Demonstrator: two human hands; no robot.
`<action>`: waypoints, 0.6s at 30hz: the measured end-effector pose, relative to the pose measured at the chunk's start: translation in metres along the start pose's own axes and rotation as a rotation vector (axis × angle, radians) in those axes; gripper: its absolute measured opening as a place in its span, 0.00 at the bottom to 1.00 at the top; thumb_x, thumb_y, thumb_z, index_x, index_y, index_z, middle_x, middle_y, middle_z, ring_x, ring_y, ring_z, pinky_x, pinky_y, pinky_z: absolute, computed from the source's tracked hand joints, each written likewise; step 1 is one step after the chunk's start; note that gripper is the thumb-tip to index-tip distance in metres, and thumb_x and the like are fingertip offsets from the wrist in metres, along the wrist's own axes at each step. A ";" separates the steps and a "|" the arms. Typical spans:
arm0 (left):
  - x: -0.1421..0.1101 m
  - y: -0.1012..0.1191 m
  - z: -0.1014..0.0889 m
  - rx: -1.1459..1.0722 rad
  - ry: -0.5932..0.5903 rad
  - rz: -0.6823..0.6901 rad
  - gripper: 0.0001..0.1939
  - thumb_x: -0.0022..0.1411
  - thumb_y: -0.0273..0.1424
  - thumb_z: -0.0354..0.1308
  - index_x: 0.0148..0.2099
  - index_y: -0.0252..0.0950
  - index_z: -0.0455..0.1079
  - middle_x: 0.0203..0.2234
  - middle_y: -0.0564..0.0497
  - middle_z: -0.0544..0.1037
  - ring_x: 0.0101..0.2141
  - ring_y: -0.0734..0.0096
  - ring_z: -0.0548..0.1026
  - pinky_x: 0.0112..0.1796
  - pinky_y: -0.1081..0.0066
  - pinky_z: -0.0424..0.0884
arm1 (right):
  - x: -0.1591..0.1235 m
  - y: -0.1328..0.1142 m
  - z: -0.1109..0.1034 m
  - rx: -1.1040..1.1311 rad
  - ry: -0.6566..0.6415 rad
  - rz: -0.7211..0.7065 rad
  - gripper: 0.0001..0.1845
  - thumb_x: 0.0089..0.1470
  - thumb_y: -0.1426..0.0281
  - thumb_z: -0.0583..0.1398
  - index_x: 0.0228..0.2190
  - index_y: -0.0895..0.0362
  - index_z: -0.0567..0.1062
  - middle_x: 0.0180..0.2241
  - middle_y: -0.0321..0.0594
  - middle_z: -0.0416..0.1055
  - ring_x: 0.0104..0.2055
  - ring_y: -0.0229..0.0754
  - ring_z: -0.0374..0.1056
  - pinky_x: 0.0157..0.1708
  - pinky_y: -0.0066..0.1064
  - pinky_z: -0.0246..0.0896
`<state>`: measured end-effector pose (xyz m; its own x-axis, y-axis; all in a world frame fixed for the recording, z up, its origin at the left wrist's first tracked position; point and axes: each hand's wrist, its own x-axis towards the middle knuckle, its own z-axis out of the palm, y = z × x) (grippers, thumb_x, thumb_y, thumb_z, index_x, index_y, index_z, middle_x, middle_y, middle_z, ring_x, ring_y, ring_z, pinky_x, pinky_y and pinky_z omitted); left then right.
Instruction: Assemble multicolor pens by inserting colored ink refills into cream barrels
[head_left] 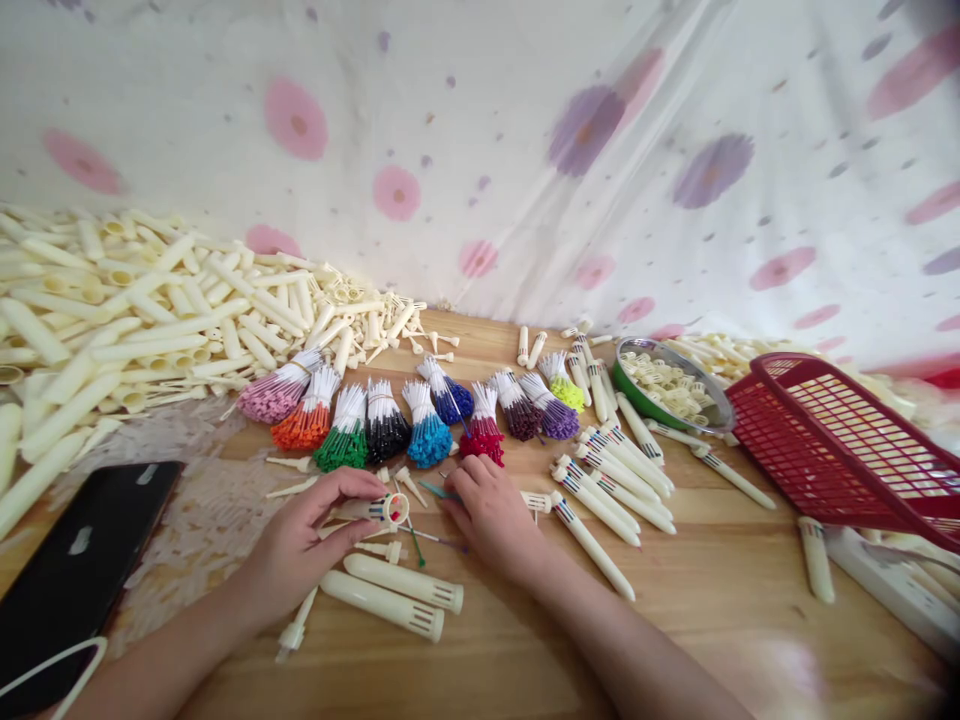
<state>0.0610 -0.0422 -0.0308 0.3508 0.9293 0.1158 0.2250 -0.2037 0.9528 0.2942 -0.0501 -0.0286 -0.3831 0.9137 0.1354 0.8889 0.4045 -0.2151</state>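
Note:
My left hand (319, 540) is closed around a short cream pen barrel (395, 508), its round open end towards me and coloured tips showing inside. To its right, my right hand (491, 510) has curled fingers low over the table by the red refill bundle (482, 430); a light-blue piece (437, 490) shows at its fingertips, and whether they grip it is hidden. A green-tipped refill (416, 545) and a purple-tipped one lie between the hands. Two slotted cream barrels (390, 600) lie below my left hand.
Tied refill bundles in several colours, such as the green bundle (341, 430), stand in a row. A heap of cream barrels (150, 310) fills the left. Assembled pens (600, 485), a green-sided bowl (634, 390) and a red basket (840, 440) are right. A phone (90, 570) lies left.

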 end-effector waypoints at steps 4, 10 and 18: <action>-0.001 -0.001 0.000 0.000 -0.005 0.004 0.09 0.57 0.32 0.59 0.41 0.41 0.72 0.39 0.49 0.78 0.42 0.64 0.76 0.45 0.67 0.73 | -0.003 0.004 -0.008 0.285 0.148 -0.044 0.05 0.53 0.78 0.58 0.31 0.57 0.67 0.39 0.46 0.70 0.41 0.44 0.67 0.40 0.35 0.65; 0.000 0.001 -0.001 0.081 -0.019 0.013 0.11 0.58 0.34 0.59 0.44 0.42 0.73 0.40 0.49 0.79 0.43 0.64 0.77 0.46 0.68 0.73 | -0.015 0.007 -0.042 0.463 0.197 -0.138 0.10 0.60 0.72 0.54 0.45 0.56 0.62 0.35 0.41 0.75 0.34 0.40 0.72 0.32 0.30 0.66; 0.000 0.012 -0.001 0.162 -0.055 0.050 0.12 0.59 0.35 0.57 0.46 0.44 0.75 0.42 0.50 0.81 0.43 0.63 0.78 0.44 0.70 0.74 | -0.015 -0.007 -0.055 0.363 0.275 -0.257 0.05 0.59 0.72 0.56 0.37 0.57 0.71 0.34 0.42 0.76 0.35 0.39 0.71 0.33 0.28 0.65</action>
<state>0.0627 -0.0443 -0.0189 0.4135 0.8993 0.1420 0.3483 -0.3004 0.8879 0.3074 -0.0691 0.0241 -0.4538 0.7591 0.4668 0.6116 0.6463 -0.4564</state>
